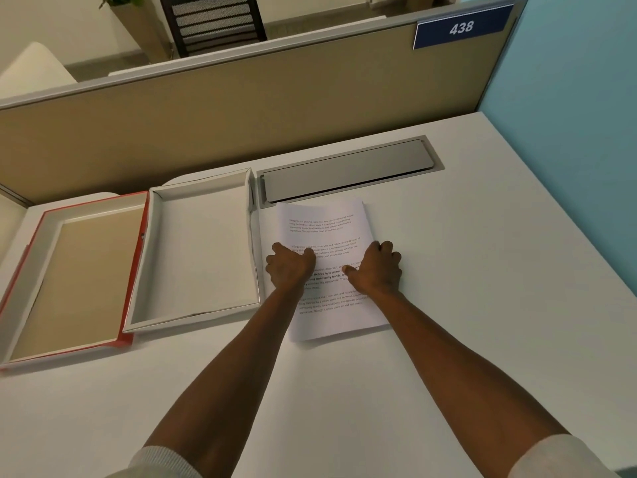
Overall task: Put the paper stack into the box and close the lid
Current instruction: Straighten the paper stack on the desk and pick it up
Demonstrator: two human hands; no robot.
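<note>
A stack of printed white paper (324,219) lies flat on the white desk, just right of the box. My left hand (289,267) rests on its left edge with fingers curled. My right hand (377,269) sits on its right edge, fingers curled over the side and thumb pressed on the top sheet. The white box (193,250) stands open with nothing in it, its right wall close beside the paper. Its red-edged lid (79,270) lies inside up, touching the left side of the box.
A grey metal cable flap (348,170) is set into the desk just beyond the paper. A tan partition (241,108) with a blue sign (462,27) runs along the back. A light blue wall (568,132) bounds the right side.
</note>
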